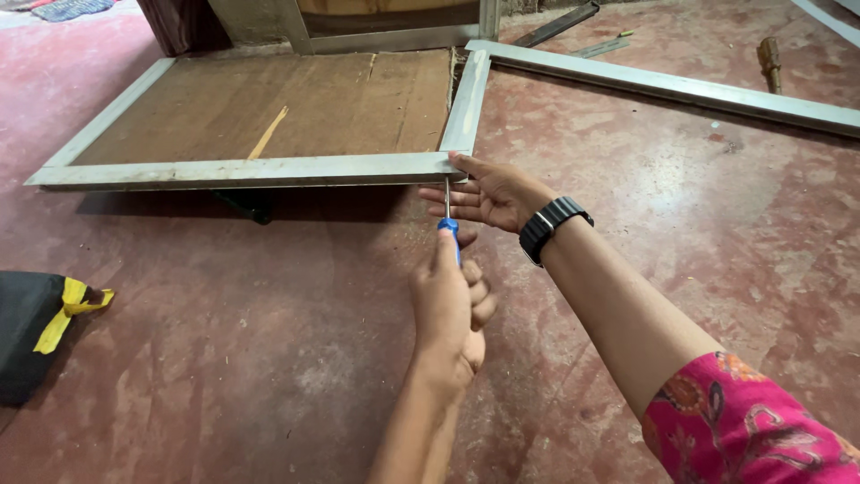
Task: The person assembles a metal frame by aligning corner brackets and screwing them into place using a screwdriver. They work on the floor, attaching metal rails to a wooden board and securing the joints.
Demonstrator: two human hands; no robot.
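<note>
1. A black bag with yellow strap (36, 327) lies at the frame's left edge on the red floor (224, 358).
2. The aluminium-framed panel (260, 170) lies upper left, its long axis left-right.
3. Left hand (451, 309) clenches a blue screwdriver (451, 226), pointing up at the frame's near corner.
4. Right hand (488, 193) grips that corner, nearer it.
</note>
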